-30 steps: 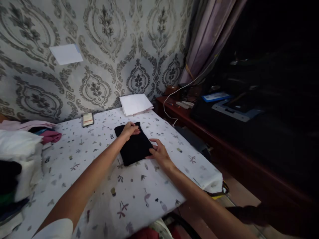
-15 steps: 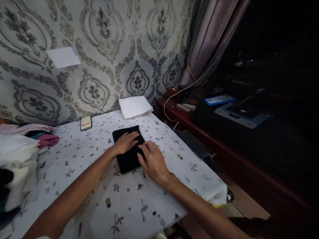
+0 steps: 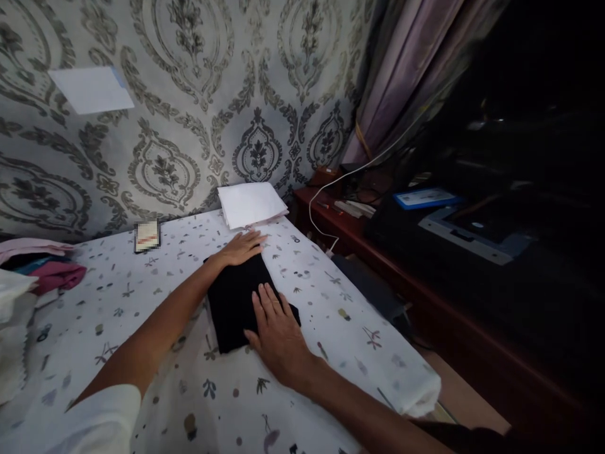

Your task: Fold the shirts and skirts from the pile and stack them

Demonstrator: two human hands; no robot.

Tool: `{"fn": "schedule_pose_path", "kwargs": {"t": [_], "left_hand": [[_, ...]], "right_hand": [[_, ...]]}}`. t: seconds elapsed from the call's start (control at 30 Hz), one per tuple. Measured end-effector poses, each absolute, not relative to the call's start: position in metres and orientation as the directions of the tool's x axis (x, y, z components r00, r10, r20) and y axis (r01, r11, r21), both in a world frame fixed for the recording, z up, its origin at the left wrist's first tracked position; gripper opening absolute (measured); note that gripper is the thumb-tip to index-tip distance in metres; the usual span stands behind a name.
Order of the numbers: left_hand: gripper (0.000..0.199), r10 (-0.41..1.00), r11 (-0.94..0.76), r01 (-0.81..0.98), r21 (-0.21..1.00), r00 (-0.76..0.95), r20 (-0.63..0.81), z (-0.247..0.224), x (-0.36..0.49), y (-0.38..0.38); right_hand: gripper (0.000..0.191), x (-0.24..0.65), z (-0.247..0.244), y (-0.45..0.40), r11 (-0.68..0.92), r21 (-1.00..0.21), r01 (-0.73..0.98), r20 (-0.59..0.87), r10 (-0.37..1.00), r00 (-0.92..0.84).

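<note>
A folded black cloth, probably a garment (image 3: 235, 302), lies flat on the patterned white sheet (image 3: 155, 302) in front of me. My left hand (image 3: 242, 247) rests across its far edge, palm down with the fingers stretched out to the right. Nearer to me, my right hand (image 3: 278, 334) lies flat on the cloth's near right part, fingers extended and thumb apart. A corner of the black cloth sticks out to the right past that hand. Neither hand grips anything.
Folded white cloth or paper (image 3: 253, 205) lies by the wall, with a small blurred card-like item (image 3: 147, 236) to its left. Piled clothes (image 3: 57, 274) sit at the left edge. Right of the sheet stands a dark red table (image 3: 345, 221) with a white cable (image 3: 309, 208).
My left hand has moved to the cloth's far edge. My right hand has flattened onto its near part, where a corner now shows at the right. The view has shifted slightly.
</note>
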State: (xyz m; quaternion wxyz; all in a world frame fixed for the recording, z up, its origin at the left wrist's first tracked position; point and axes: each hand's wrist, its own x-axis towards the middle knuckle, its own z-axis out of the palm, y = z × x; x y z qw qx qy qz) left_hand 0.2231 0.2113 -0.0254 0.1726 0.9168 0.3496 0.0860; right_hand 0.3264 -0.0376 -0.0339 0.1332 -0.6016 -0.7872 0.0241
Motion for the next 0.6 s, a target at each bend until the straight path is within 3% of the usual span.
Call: {"fn": "schedule_pose_path", "kwargs": {"t": [0.13,0.27,0.37,0.43,0.5,0.6], "left_hand": [[0.041,0.799,-0.599,0.702,0.385,0.555,0.229,-0.017,0.222,0.221],[0.037,0.832,-0.551,0.735,0.395,0.448,0.326,-0.007,0.195,0.197],[0.019,0.870,-0.467,0.688,0.555,0.247,0.426,-0.009,0.163,0.161],[0.021,0.943,-0.288,0.544,0.788,0.021,0.331,-0.015,0.143,0.130],[0.031,0.984,-0.049,0.287,0.957,-0.153,0.096,-0.018,0.129,0.097],[0.037,0.956,0.184,-0.083,0.979,-0.215,-0.198,-0.014,0.127,0.046]], "right_hand": [[0.067,0.326,-0.031,-0.038,0.270,-0.236,0.933,0.166,0.958,-0.235],[0.063,0.335,-0.027,-0.038,0.285,-0.343,0.895,0.155,0.957,-0.246],[0.055,0.348,-0.018,-0.029,0.288,-0.483,0.827,0.178,0.957,-0.230],[0.053,0.356,-0.009,-0.014,0.261,-0.548,0.795,0.171,0.965,-0.199],[0.052,0.361,0.000,0.010,0.230,-0.554,0.800,0.142,0.973,-0.182],[0.057,0.356,0.012,0.056,0.273,-0.470,0.839,0.067,0.959,-0.274]]}}
